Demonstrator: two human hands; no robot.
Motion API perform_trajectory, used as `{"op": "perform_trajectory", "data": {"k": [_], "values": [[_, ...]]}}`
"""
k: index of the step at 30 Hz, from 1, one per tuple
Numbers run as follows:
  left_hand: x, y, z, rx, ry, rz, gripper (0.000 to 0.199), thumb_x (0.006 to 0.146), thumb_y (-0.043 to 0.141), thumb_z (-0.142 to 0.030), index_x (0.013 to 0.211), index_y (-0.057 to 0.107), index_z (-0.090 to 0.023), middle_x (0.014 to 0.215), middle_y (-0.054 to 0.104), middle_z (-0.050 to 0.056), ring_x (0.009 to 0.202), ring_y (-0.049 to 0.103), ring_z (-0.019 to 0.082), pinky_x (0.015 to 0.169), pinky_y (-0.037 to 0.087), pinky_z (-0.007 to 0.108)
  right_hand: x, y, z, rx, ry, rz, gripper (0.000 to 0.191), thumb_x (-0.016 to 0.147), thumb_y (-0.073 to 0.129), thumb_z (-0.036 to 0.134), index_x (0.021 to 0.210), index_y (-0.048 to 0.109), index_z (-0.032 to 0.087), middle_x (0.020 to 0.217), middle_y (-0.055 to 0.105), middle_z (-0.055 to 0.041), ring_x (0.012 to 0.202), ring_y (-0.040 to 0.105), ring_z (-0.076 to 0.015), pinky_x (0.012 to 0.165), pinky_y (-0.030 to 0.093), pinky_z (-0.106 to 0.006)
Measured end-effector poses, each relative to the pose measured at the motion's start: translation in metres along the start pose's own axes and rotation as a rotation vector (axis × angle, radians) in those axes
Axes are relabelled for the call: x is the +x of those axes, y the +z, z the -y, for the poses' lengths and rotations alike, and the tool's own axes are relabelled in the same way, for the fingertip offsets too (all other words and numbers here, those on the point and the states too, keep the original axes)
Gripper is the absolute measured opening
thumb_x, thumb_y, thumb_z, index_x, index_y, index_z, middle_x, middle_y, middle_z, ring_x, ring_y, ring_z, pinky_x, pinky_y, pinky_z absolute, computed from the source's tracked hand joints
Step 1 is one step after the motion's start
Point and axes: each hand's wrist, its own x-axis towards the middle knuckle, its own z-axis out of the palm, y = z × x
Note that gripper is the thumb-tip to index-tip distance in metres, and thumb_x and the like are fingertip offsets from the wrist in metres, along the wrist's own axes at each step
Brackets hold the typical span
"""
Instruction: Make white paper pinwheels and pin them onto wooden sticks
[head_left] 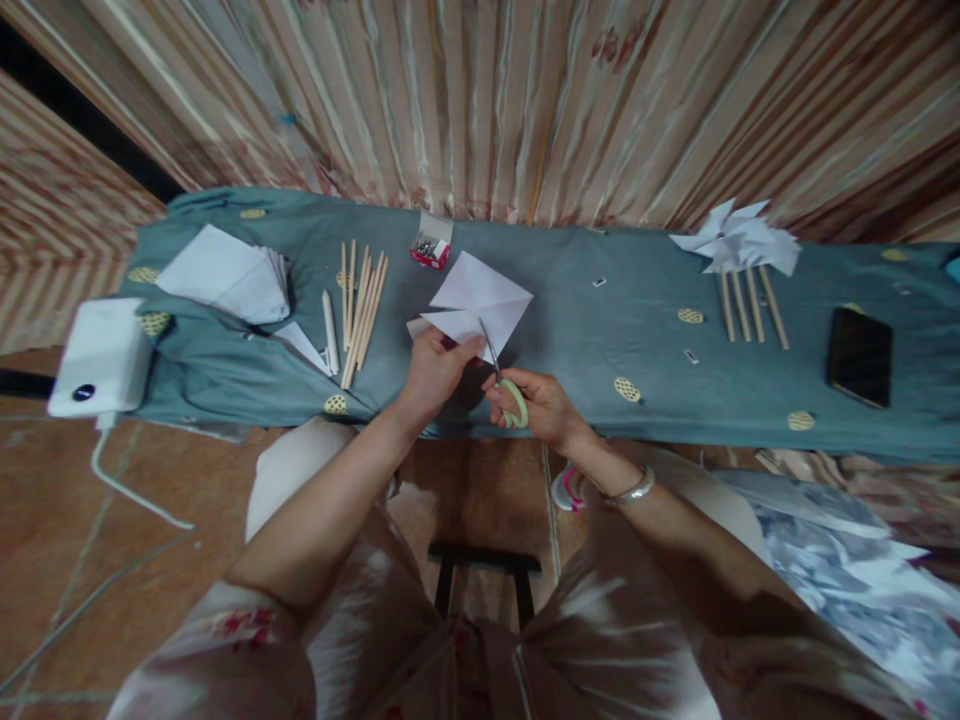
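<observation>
A square sheet of white paper (480, 284) with crease lines and a slit from its left side is held up over the cloth. My left hand (441, 368) pinches its near edge between thumb and fingers. In my right hand (541, 402) is a pair of scissors (514, 402) with light green handles, fingers wrapped in the loops. The blades lie over the near corner of the paper, pointing away from me; whether they are fully closed is hard to see. Just beyond the paper stands a small red open box (431, 252) of metal pins.
On the green cloth (585, 350) at left lie a stack of white paper (225, 275), wooden sticks (365, 310) and a white pen-like item (330, 332). A white power bank (101, 357) with a cable sits at the left end. Paper pinwheels (742, 240) on sticks and a black phone (860, 357) lie right.
</observation>
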Motion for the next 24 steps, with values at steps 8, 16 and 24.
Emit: {"op": "perform_trajectory", "data": {"k": [8, 16, 24], "values": [[0.0001, 0.0003, 0.001, -0.012, 0.0, 0.004, 0.019, 0.057, 0.075, -0.025, 0.068, 0.063, -0.015, 0.062, 0.063, -0.002, 0.049, 0.05, 0.009, 0.051, 0.045, 0.023, -0.0003, 0.0006, -0.0007, -0.005, -0.009, -0.01, 0.048, 0.065, 0.077, 0.063, 0.073, 0.063, 0.019, 0.055, 0.06, 0.0039, 0.049, 0.052, -0.0075, 0.049, 0.042, -0.021], [0.0015, -0.0007, 0.0021, 0.02, 0.002, 0.008, 0.017, 0.058, 0.074, -0.024, 0.067, 0.062, -0.015, 0.061, 0.061, -0.002, 0.049, 0.051, 0.01, 0.052, 0.045, 0.025, 0.0008, 0.001, -0.0024, -0.009, 0.001, -0.015, 0.047, 0.065, 0.076, 0.063, 0.075, 0.064, 0.019, 0.055, 0.06, 0.0039, 0.049, 0.053, -0.0082, 0.05, 0.044, -0.022], [0.0001, 0.0001, 0.0011, 0.003, -0.011, -0.002, 0.018, 0.058, 0.074, -0.024, 0.068, 0.063, -0.014, 0.062, 0.063, -0.002, 0.05, 0.051, 0.009, 0.051, 0.046, 0.024, 0.001, 0.0004, -0.001, -0.011, 0.004, -0.004, 0.047, 0.064, 0.077, 0.063, 0.074, 0.063, 0.019, 0.054, 0.059, 0.0041, 0.049, 0.053, -0.008, 0.05, 0.042, -0.022]]}}
